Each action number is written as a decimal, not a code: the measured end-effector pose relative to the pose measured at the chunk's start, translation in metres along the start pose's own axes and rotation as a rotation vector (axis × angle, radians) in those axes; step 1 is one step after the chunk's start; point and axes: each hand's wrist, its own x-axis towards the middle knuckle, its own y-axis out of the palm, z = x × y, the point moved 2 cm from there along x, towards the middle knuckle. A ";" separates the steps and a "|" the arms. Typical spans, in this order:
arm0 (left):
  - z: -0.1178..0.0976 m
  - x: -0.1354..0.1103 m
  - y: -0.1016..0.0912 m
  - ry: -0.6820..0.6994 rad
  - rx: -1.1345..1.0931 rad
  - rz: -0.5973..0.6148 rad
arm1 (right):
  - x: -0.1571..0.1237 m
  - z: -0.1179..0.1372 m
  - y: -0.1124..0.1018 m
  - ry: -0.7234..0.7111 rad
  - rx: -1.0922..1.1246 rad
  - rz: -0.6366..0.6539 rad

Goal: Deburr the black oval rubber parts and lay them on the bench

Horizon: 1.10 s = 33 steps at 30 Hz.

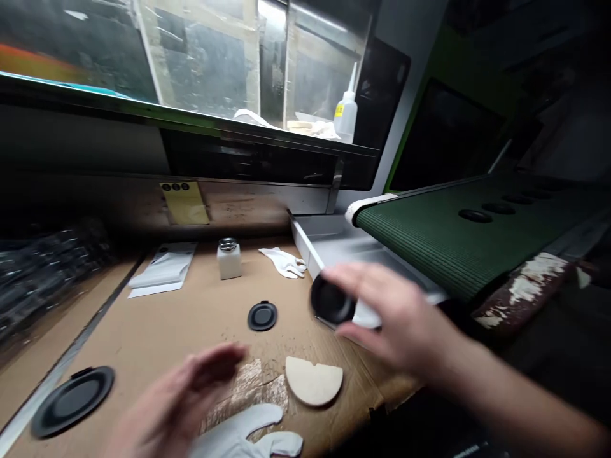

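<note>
My right hand (398, 312), slightly blurred, grips a round black plastic lid (329, 300) between thumb and fingers, tilted above the edge of a grey tray (312, 248). My left hand (184, 394) is blurred over the cardboard-covered table (157, 331), its fingers stretched out and nothing visible in it. Between the hands lie a small black lid (262, 315) and a cream half-round pad (315, 381). A white glove (252, 429) rests just right of my left hand. At the far left is a larger black lid (74, 402).
A green conveyor belt (429, 235) at right carries several black round parts (476, 216). Toward the back of the table are a small square bottle (230, 259), another white glove (285, 262) and white paper (165, 268). A squeeze bottle (346, 117) stands on the machine ledge.
</note>
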 end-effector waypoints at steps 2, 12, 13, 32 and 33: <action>0.018 -0.008 0.030 -0.258 -0.300 0.125 | -0.014 0.038 0.041 -0.060 0.166 0.083; 0.055 -0.006 0.018 -0.277 -0.551 -0.047 | -0.062 0.025 0.130 0.227 0.320 0.319; 0.056 -0.006 0.018 -0.247 -0.526 -0.045 | -0.062 0.023 0.130 0.224 0.342 0.253; 0.063 -0.001 0.019 -0.278 -0.573 -0.161 | -0.008 0.043 0.138 -0.108 0.180 -0.048; 0.063 -0.001 0.019 -0.283 -0.568 -0.165 | -0.009 0.038 0.136 -0.064 0.210 -0.066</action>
